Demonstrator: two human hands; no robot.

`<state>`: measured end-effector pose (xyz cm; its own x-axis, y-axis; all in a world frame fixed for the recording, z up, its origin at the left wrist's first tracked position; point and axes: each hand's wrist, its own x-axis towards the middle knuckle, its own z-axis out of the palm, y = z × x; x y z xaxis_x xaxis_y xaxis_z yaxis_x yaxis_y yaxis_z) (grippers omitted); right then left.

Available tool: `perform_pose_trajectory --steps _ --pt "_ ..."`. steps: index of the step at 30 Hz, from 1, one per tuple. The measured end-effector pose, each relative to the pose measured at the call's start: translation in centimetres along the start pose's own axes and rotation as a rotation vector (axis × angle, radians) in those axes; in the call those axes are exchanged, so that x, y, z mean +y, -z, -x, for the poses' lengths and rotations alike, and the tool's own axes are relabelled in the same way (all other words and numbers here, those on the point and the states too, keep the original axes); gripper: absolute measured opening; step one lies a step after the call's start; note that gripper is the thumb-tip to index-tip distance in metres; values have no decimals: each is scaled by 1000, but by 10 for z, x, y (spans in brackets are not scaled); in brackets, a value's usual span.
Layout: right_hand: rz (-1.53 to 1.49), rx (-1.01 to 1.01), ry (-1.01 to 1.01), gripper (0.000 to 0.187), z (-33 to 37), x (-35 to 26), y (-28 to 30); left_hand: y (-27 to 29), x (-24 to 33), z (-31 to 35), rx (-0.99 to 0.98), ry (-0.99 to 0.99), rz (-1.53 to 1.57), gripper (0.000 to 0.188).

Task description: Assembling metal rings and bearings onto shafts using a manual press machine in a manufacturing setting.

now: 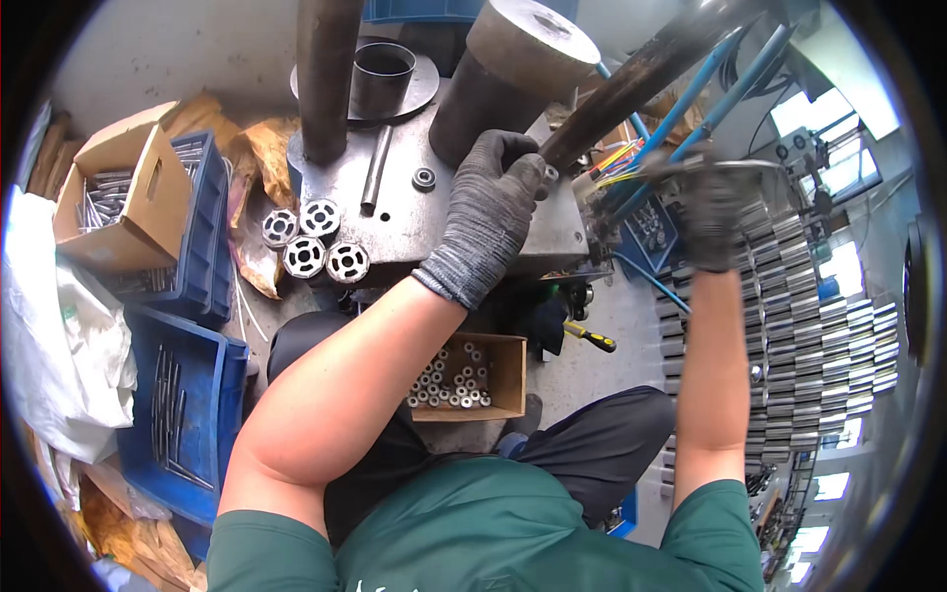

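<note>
My left hand [485, 215], in a grey knitted glove, is over the metal press table [409, 217] with its fingers closed. At its fingertips shows a small round metal piece [549, 176], partly covered by the glove. To the right, my gloved right hand [710, 222] is raised and smeared by motion, so its fingers cannot be read. A thin metal rod [755, 166] runs across at its fingertips. On the table lie a bearing [424, 179] and a slim metal shaft [377, 170]. Several round slotted metal end pieces [305, 256] sit at the table's left front edge.
A thick steel cylinder [493, 89] and an upright post [328, 84] rise from the table. Below is a wooden box [508, 380] of small rings. Blue bins [222, 395] stand left; rows of metal cylinders [789, 345] lie right. A yellow-handled screwdriver [590, 337] is underneath.
</note>
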<state>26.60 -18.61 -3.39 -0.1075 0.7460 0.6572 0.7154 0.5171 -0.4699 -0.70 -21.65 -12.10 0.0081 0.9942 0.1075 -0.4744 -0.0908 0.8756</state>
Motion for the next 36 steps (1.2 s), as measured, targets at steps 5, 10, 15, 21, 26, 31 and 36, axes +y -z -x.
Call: perform_pose_trajectory --steps 5,10,15,21,26,31,36 --pt "559 334 350 18 -2 29 53 -3 7 -1 18 19 58 29" --pt "200 9 -367 32 97 91 -101 1 -20 -5 7 74 28 29" --pt "-289 -21 -326 19 57 46 -50 -1 -10 -1 7 -9 -41 29" --pt "-83 -67 -457 35 88 70 -100 -3 -28 -10 2 98 -54 29" --pt "-58 -103 -460 37 94 115 -95 -24 -41 -6 -40 140 -50 31" --pt "-599 85 -826 34 109 73 -82 -33 -60 -1 -66 193 -148 32" --pt "-841 98 -763 27 108 36 -65 -46 -82 10 -242 -13 -460 55"
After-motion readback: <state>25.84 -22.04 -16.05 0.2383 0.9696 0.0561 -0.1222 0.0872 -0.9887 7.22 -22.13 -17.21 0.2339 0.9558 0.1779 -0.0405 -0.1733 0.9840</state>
